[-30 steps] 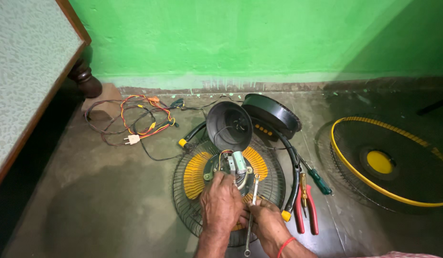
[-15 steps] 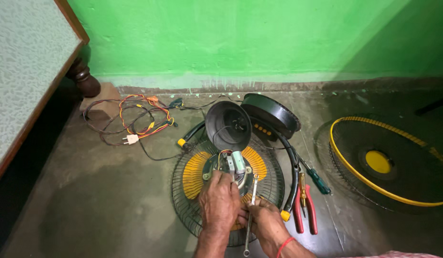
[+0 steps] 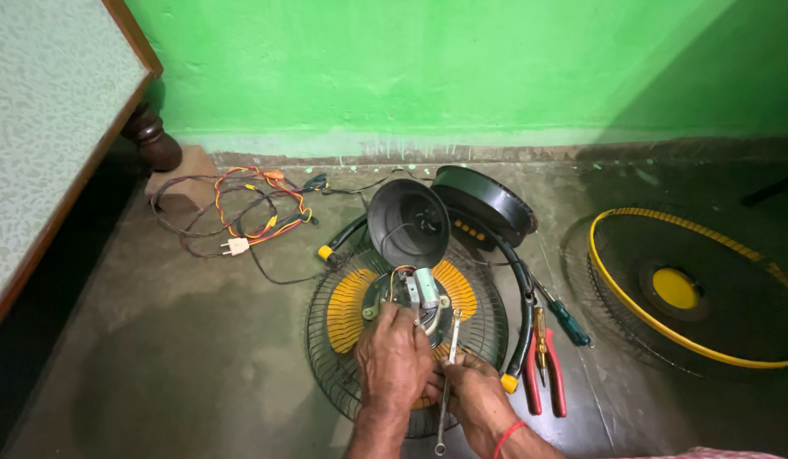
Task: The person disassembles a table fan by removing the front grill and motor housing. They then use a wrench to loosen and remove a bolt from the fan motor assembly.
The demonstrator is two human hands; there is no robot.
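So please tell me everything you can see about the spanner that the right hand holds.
The spanner is a slim tool of bare, silver-grey metal, with a small ring at its near end and its far end close to the fan motor. It lies almost straight away from the person, over the round wire fan guard on the floor. The right hand grips its middle from the right side, while the left hand rests just beside it on the motor. The far tip is too small to make out.
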